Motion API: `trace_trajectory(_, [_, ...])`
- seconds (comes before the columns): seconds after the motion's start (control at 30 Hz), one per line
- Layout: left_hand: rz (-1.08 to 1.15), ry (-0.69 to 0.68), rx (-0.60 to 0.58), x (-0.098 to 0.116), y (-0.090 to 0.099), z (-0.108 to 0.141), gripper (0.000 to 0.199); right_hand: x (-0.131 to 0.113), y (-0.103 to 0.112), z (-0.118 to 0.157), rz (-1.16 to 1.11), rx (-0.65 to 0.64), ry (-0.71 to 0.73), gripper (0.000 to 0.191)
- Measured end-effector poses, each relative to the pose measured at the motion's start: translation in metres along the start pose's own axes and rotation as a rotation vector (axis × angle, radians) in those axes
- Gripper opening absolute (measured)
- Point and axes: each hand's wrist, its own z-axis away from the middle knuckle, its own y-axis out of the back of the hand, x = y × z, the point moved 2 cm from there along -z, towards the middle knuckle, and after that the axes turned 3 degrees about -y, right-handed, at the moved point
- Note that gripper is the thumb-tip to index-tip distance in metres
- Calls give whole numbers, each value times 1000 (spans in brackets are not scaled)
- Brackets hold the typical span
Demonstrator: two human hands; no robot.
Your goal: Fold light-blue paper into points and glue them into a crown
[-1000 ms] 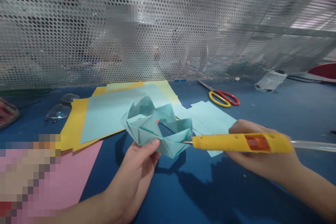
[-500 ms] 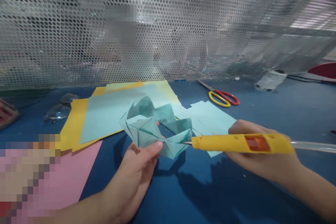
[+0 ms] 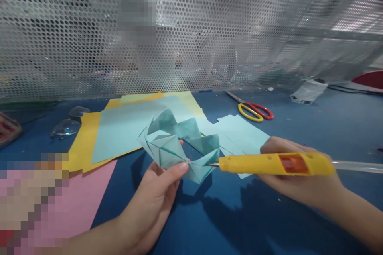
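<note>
My left hand (image 3: 163, 187) pinches a folded light-blue paper ring (image 3: 167, 149) with a zigzag rim, thumb on its near wall, holding it above the table. In my right hand (image 3: 296, 183) is a yellow hot glue gun (image 3: 254, 163), my fingers wrapped behind its body. A clear glue stick (image 3: 359, 166) sticks out of its back end. The gun's metal nozzle meets the ring's right side at a fold; whether glue comes out I cannot make out.
Blue, yellow and pale green sheets (image 3: 119, 127) lie behind the ring, with pink paper (image 3: 89, 195) at left. Scissors (image 3: 249, 109), cut light-blue paper (image 3: 239, 127), glasses (image 3: 66, 127) and a face mask (image 3: 309, 89) rest on the blue table. A perforated metal screen (image 3: 209, 40) stands at the back.
The paper ring and my left thumb have shifted very slightly right and down. My right hand and the glue gun have hardly moved, with the nozzle still at the ring.
</note>
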Motion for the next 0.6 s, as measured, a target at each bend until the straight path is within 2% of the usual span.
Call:
trace_trajectory(0.17, [-2, -7, -48, 1, -1, -2, 46, 1, -2, -3, -118, -35, -18, 13])
trace_trajectory(0.33, [2, -1, -38, 2, -2, -3, 30, 6, -6, -2, -193, -85, -64, 7])
trace_trajectory(0.47, [3, 9, -14, 1, -2, -2, 25, 14, -5, -2, -297, -172, -119, 6])
trace_trajectory(0.6, [5, 33, 32, 2, -1, -2, 30, 26, -1, -5, -371, -284, -136, 7])
